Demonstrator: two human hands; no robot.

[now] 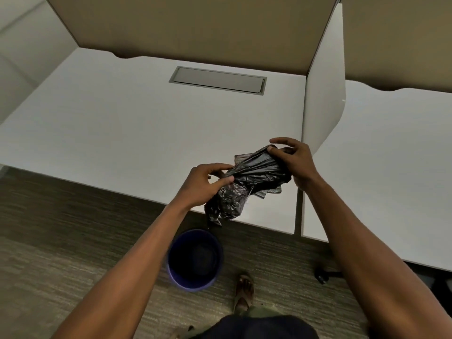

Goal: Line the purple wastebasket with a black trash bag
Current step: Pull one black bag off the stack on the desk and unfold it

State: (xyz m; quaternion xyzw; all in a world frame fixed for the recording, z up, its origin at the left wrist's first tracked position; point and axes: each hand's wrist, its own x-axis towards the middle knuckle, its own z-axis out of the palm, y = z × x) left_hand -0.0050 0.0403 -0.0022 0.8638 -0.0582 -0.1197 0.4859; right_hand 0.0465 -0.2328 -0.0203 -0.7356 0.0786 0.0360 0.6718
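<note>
A crumpled black trash bag [249,177] hangs in the air above the front edge of the white desk [122,133]. My left hand [205,184] pinches its left part between thumb and fingers. My right hand [293,160] grips its upper right end. Part of the bag droops down past the desk edge. The purple wastebasket [176,272] stands upright on the carpet below my left forearm, its dark inside showing nothing in it. The bag and the wastebasket are apart.
A grey cable hatch [217,80] sits in the desk's back middle. A white divider panel [325,94] separates this desk from a second one at right. Tan partition walls rise behind. My sandalled foot [244,292] stands right of the wastebasket; a chair caster [321,275] lies further right.
</note>
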